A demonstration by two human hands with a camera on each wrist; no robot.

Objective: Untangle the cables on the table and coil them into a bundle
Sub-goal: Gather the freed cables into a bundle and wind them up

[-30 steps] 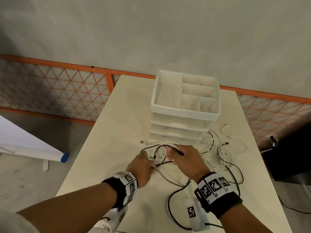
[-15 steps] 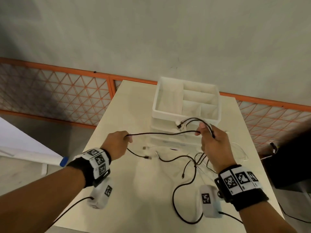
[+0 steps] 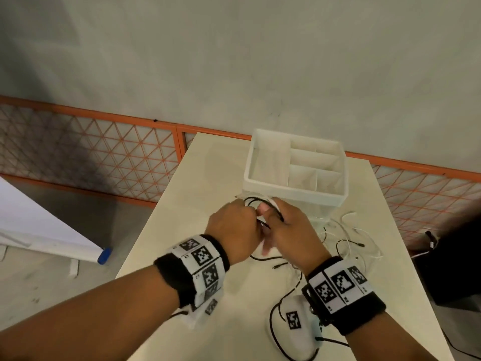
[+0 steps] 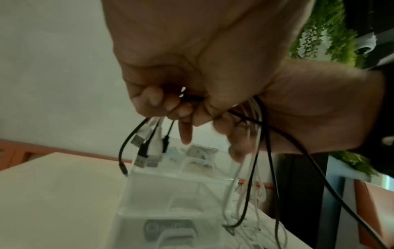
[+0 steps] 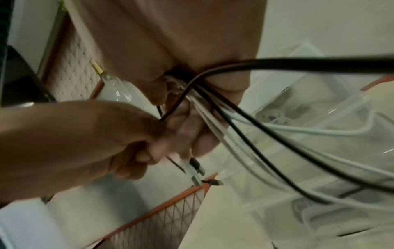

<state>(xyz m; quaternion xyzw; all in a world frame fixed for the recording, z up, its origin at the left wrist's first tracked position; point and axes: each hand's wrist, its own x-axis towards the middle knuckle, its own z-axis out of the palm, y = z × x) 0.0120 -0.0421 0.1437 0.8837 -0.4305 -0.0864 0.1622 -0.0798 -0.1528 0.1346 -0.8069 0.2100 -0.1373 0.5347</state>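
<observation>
Item: black and white cables (image 3: 263,204), partly gathered, partly loose.

Location: the gathered part was held above the surface (image 3: 197,183), just in front of the white drawer organiser (image 3: 294,188). The rest trailed down and to the person's right, where thin white and black strands (image 3: 348,241) lay spread on the surface near the organiser's base. One black run (image 3: 273,316) looped toward the near edge, under the right wrist.

Left hand (image 3: 234,227): fingers (image 4: 157,101) curled round the cables near their ends; several plugs (image 4: 147,151), black and white, hung just below the fist, pointing down toward the organiser.

Right hand (image 3: 289,230): touching the left, on the organiser side. Fingers (image 5: 192,131) were curled round a sheaf of black and white strands that fanned out of the grip, downward and away to the right.

Governing relation: the two hands met at one point, so the free length lay wholly on the right hand's side, its long axis running from the shared grip down to the loose heap at right. The right hand was the nearer to that slack; the left held the plug ends as the anchor.

Judgement: coiling was at an early stage, with most of the length still on the surface. The next loop would likely call for the right hand to draw slack from the right. Crossed strands in the heap could snag.
</observation>
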